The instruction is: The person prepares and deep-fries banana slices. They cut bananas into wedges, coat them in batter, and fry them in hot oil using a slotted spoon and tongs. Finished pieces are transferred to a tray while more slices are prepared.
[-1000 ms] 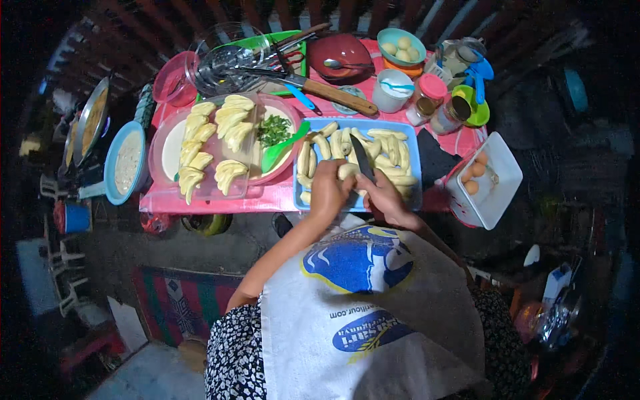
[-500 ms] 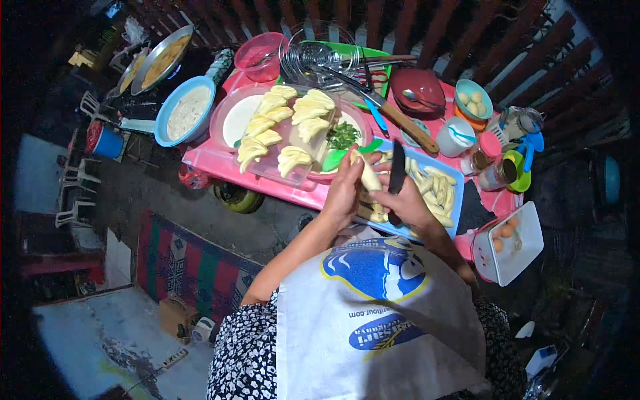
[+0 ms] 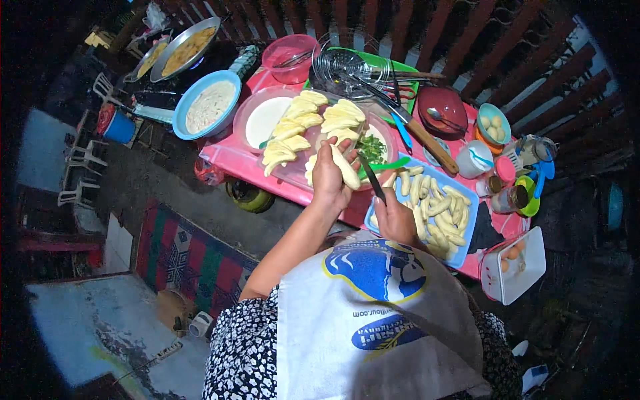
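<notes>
My left hand [image 3: 328, 179] is closed around a peeled banana [image 3: 345, 168], which slants across the palm with its lower end sticking out. A dark-bladed knife [image 3: 371, 176] is gripped in my right hand [image 3: 395, 219], its blade rising beside the banana. Whether blade and fruit touch I cannot tell. Under and beside my right hand, a light-blue tray [image 3: 471, 230] holds many whole peeled bananas [image 3: 443, 208]. Beyond my left hand, bananas cut into fans [image 3: 288, 137] lie in two rows on a clear tray; my left hand covers part of it.
A white-batter bowl [image 3: 243, 107], a blue bowl of pale flour mix [image 3: 238, 83] and large pans [image 3: 215, 33] stand to the left. Chopped greens [image 3: 371, 150] lie behind the knife. Jars [image 3: 510, 199] and a white container with eggs [image 3: 530, 267] are at the right.
My view has shifted, so the table sits farther right and lower. My hands have moved apart; the banana stays in the left, while the knife has swung to lean toward it.
</notes>
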Motion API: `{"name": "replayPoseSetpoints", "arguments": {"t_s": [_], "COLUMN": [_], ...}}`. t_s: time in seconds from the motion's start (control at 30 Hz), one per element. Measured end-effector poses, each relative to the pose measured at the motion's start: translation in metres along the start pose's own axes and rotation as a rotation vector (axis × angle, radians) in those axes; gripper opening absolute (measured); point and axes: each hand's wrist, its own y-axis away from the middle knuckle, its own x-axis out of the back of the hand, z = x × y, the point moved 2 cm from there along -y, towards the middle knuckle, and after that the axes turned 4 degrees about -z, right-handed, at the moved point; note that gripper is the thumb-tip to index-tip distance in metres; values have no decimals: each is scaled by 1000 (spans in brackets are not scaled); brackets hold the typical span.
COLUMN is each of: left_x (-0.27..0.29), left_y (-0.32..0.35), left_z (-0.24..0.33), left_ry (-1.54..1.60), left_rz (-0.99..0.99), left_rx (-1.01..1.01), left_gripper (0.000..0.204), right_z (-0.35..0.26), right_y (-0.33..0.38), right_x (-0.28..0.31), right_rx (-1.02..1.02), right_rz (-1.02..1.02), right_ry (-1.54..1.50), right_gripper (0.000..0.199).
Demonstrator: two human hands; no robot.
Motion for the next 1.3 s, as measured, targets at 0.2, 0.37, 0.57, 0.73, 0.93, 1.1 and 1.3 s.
{"name": "replayPoseSetpoints", "arguments": {"t_s": [0.2,0.37,0.57,0.73,0.93,1.1,1.3], "left_x": [1,-3,-3,2,10,11,9], "left_y": [-10,-10,-13,-18,-19,-19,-18], "left_z": [11,20,24,26,19,22,21], "left_ry": [51,8,17,118,157,246,285], "left_rz": [15,30,19,17,11,14,46], "left_rx": [6,-18,-11,14,82,142,211], "left_gripper": [34,35,34,33,31,31,32], "right_z": [-16,-18,-19,-17,-20,-13,-17], "right_y": [-16,-19,-24,-31,-39,-37,-44], "right_x": [-6,-12,-18,-27,-33,-35,-38], "right_rx": [153,125,169,212,266,332,270], "right_rz": [38,-22,60,117,162,205,145], "right_ry": [111,151,187,247,218,176,240], "right_gripper": [20,20,17,15,15,12,17]}}
